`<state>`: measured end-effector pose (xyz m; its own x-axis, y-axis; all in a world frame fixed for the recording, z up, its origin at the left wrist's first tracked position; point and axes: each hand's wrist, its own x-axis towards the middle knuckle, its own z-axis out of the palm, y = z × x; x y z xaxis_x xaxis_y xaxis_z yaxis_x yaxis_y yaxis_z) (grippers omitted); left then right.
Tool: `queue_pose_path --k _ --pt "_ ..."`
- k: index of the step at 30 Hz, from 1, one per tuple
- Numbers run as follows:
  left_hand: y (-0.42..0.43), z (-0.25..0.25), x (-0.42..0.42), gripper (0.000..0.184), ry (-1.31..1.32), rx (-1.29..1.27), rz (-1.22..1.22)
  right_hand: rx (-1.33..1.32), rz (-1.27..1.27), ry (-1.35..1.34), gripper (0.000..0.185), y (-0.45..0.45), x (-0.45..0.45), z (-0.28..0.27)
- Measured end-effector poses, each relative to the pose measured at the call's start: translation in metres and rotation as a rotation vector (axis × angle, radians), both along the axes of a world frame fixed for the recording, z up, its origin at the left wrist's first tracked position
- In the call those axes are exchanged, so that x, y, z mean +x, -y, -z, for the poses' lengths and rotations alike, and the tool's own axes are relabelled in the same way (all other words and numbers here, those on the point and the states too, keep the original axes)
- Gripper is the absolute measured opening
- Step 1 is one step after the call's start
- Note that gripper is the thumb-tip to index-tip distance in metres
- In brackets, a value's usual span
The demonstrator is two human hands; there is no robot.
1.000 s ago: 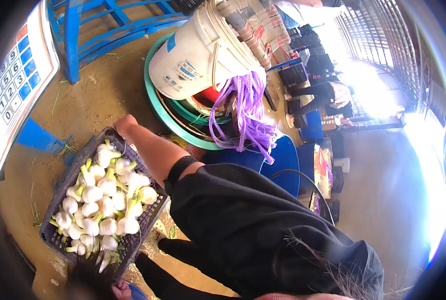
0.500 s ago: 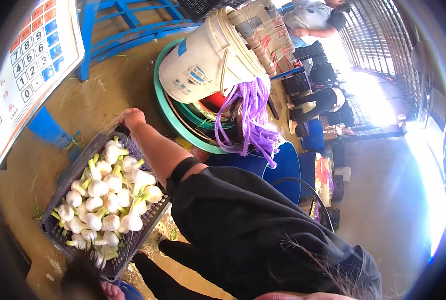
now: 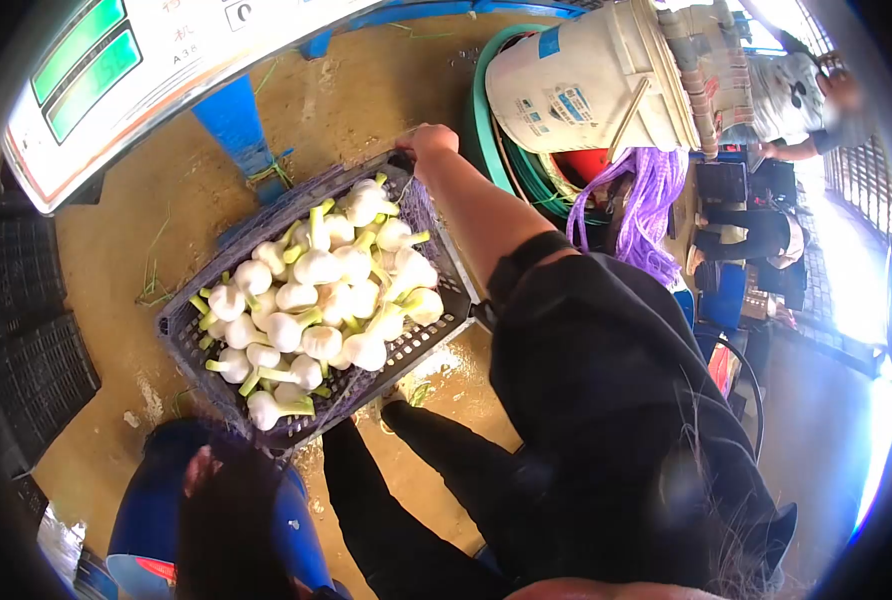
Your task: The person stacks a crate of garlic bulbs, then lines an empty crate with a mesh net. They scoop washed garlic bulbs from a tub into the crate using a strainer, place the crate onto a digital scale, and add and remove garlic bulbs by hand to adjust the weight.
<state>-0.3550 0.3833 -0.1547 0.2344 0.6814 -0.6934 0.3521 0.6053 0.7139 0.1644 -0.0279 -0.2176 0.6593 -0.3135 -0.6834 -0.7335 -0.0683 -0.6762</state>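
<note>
A dark plastic crate (image 3: 188, 340) with perforated walls holds a heap of white garlic bulbs (image 3: 321, 300) with short green stems. My right hand (image 3: 429, 142) is closed around the crate's far end, near its upper corner; that black-sleeved arm reaches along the crate's right side. Whether the crate rests on the floor or hangs above it, I cannot tell. At the lower left, a dark blurred shape covers the area by the crate's near end, with a skin-coloured patch at its edge. My left hand cannot be made out there.
A scale panel (image 3: 176, 60) with green displays juts in at upper left, above a blue leg (image 3: 234, 125). A white bucket (image 3: 586, 85) and purple straps (image 3: 638, 200) stand by a green tub (image 3: 483, 110). Black crates (image 3: 31, 380), a blue barrel (image 3: 151, 490) and two people are around.
My view has swung, so the crate and surroundings now appear further right and higher. The crate has moved slightly closer to the bucket's level, with my right hand still gripping it.
</note>
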Motion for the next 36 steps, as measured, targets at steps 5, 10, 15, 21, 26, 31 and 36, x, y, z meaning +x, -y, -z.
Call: queue_pose_path --k 5,10,15,21,26,31,36 --pt "-0.005 0.038 0.037 0.028 -0.090 0.068 0.187 0.260 0.247 0.208 0.012 -0.013 -0.030 -0.072" --pt "-0.032 0.097 0.095 0.034 -0.138 0.766 0.758 0.271 0.035 0.428 0.014 -0.002 -0.096 -0.118" --pt "0.007 0.041 0.241 0.036 -0.073 -0.419 0.232 -0.382 -0.802 0.526 0.007 0.009 -0.221 -0.142" --pt "-0.056 0.060 0.250 0.022 -0.499 -0.183 0.861 -0.486 -0.624 0.410 0.014 0.010 -0.229 -0.155" --pt "-0.042 0.108 0.246 0.018 -0.155 0.034 0.336 -0.510 -0.646 0.396 0.014 0.002 -0.264 -0.155" --pt "-0.041 0.077 0.258 0.018 -0.203 0.662 0.151 -0.419 -0.489 0.308 0.014 0.000 -0.280 -0.151" --pt "0.027 -0.070 0.224 0.020 0.124 0.370 0.239 -0.428 -0.410 0.312 0.016 -0.018 -0.276 -0.156"
